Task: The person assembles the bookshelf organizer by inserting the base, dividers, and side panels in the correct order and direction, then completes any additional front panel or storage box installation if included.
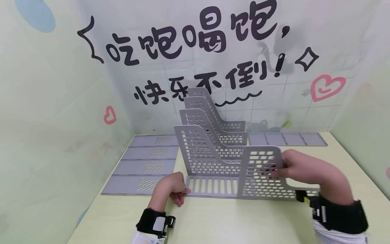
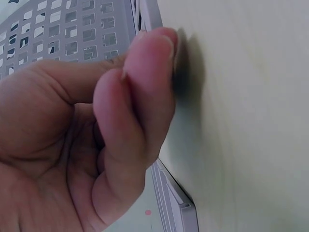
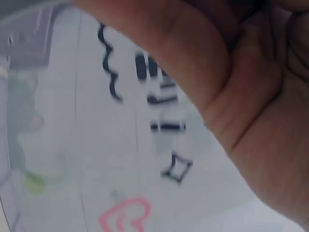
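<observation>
My right hand [image 1: 300, 166] grips a grey perforated divider panel [image 1: 262, 184] upright by its side edge, thumb on the near face. The divider stands at the front right of a slotted grey base panel [image 1: 210, 185] and covers its right part. Several similar dividers [image 1: 195, 149] stand in a row on the base, one behind another, each high at the left and curving down to the right. My left hand [image 1: 175, 187] pinches the base's front left corner between thumb and curled fingers. In the right wrist view, my right hand [image 3: 231, 72] fills the upper right, its fingertips hidden.
Left of the base, flat grey panels [image 1: 134, 167] with slanted slots lie side by side on the pale wooden table [image 1: 213, 223]. Another flat grey strip [image 1: 289, 139] lies along the back right. Printed curtain-like walls [image 1: 48, 118] enclose the table at the back and sides.
</observation>
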A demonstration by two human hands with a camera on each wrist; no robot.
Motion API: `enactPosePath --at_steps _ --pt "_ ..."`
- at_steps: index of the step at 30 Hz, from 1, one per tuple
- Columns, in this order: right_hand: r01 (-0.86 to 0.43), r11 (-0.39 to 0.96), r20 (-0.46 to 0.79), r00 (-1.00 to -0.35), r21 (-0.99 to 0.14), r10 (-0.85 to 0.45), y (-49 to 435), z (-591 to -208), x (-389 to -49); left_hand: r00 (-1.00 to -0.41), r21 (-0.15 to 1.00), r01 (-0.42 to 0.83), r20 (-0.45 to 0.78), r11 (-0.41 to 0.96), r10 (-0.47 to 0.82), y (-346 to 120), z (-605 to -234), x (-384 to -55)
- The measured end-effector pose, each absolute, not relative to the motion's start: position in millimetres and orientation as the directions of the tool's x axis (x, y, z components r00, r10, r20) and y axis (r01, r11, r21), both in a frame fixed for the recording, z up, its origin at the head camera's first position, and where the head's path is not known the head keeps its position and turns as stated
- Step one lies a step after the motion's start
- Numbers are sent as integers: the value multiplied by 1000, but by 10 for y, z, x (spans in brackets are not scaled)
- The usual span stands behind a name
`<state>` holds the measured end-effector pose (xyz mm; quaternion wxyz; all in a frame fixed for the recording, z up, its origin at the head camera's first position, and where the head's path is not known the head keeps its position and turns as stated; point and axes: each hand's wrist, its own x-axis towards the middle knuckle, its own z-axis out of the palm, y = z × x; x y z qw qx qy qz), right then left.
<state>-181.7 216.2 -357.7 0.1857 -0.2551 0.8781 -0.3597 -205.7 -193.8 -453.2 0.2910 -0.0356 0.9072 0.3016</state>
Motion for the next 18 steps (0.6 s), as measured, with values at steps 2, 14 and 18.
enactPosePath --at_steps 2,14,18 --pt "-350 593 -119 -785 -725 -608 1938 -3565 -1830 -828 531 -236 -548 814 118 -1941 -4534 -2063" --pt "-350 713 -243 -773 -607 -586 1748 -3707 -1922 -829 540 -236 -545 808 122 -1967 -4550 -2063" --pt "-345 734 -251 -784 -585 -568 1838 -3778 -1975 -830 543 -238 -545 806 122 -1974 -4550 -2058"
